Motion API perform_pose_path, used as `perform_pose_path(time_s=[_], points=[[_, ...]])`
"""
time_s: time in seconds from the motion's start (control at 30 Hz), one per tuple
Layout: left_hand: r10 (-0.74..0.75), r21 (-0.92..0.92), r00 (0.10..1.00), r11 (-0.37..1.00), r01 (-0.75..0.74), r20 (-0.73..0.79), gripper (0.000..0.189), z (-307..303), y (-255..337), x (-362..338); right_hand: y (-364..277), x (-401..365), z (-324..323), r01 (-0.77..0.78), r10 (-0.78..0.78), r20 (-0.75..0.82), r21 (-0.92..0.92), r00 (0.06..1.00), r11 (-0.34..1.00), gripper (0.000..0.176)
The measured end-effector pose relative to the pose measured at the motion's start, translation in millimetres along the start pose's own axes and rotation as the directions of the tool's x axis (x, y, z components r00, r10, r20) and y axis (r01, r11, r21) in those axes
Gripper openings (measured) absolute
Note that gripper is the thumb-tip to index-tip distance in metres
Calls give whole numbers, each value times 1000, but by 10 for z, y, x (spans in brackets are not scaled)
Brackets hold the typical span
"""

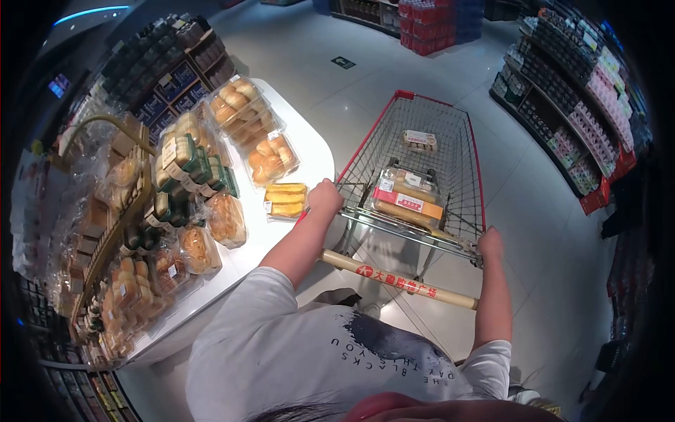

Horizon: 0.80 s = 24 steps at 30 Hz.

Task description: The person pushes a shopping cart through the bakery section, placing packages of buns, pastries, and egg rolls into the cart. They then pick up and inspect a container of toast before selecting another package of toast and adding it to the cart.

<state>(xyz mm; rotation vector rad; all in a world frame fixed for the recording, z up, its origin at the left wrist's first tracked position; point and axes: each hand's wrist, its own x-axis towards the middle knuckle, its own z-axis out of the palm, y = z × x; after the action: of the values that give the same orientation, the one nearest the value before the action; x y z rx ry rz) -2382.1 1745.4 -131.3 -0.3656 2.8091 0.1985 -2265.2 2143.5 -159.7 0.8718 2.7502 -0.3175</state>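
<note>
My left hand [325,197] grips the near left corner of a red-rimmed wire shopping cart [450,148]. My right hand [490,244] is closed on the cart's near right corner, just above its wooden handle bar [397,280]. Inside the cart lie a clear box of bread [408,197] near me and a smaller labelled pack [420,139] at the far end. A pack of yellow cake slices [285,199] lies on the white display table [309,151], just left of my left hand.
The table holds several packs of buns [242,105] and pastries, with a wooden rack [112,225] of bagged bread at far left. Shelves of goods [583,119] line the right. Stacked red crates [429,24] stand ahead across the pale tiled floor.
</note>
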Motion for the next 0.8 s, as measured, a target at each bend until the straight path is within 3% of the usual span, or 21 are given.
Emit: perform_pose_path(time_s=[0.2,0.3,0.4,0.47,0.8], points=[[-28,-39,999,999,29,26,34,-124,184,531,-271,640,22,22,-20,-32,49,999,999,19],[-25,-59,1000,998,26,13,34,-175,243,889,-417,1013,57,98,-100,-50,-56,994,994,20],[-53,-123,997,991,60,64,40,-217,354,1142,-553,1388,21,120,-124,-76,-52,989,991,21],[-107,-60,993,992,110,47,50,-84,474,1324,-614,1602,-13,109,-111,-72,-36,991,993,21],[-154,-62,988,986,153,-19,41,-315,860,1865,-1095,2490,-214,134,-138,-85,-53,987,990,20]])
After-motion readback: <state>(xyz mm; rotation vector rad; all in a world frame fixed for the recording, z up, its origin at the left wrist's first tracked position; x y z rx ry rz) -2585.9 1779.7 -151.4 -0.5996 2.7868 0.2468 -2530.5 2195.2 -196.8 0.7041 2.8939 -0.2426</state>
